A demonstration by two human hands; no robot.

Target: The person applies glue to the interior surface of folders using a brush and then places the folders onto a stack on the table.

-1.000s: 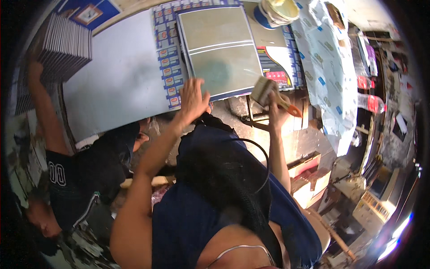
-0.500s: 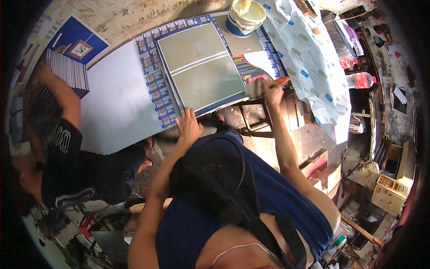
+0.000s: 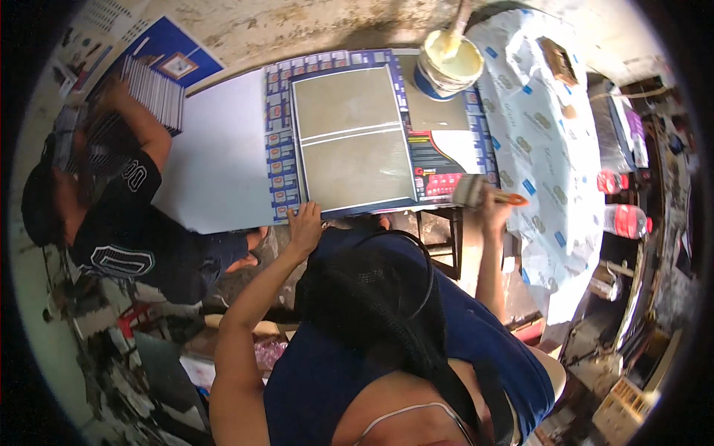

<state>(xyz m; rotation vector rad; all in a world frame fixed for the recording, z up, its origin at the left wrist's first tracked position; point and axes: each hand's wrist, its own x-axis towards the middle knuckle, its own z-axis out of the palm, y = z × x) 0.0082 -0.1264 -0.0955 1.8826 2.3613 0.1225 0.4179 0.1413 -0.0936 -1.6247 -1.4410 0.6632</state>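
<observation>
My right hand (image 3: 494,214) is closed round a wide paintbrush (image 3: 513,199) with an orange handle, its pale bristles pointing left near the table's right front edge. Under the bristles lies a printed black, white and red sheet. Fingertips of my left hand (image 3: 305,225) rest on the lower left corner of a dark-blue-edged cover (image 3: 357,167), which bears two grey-brown boards split by white strips. Its fingers lie slightly apart and grip nothing I can see. Beyond the cover stands a white and blue bucket (image 3: 448,70) of cream paste with a stick in it.
A co-worker in a black shirt (image 3: 123,223) reaches to stacked books (image 3: 152,93) at left. A large white sheet (image 3: 212,160) lies between us. Patterned wrapping (image 3: 547,149) covers a surface at right, beside red-labelled bottles (image 3: 625,221). A dark stool (image 3: 442,238) stands below the table.
My view has shifted, so the table sits further right and straighter. The brush has moved slightly away from the cover's right corner. My left hand stays at the cover's lower left corner.
</observation>
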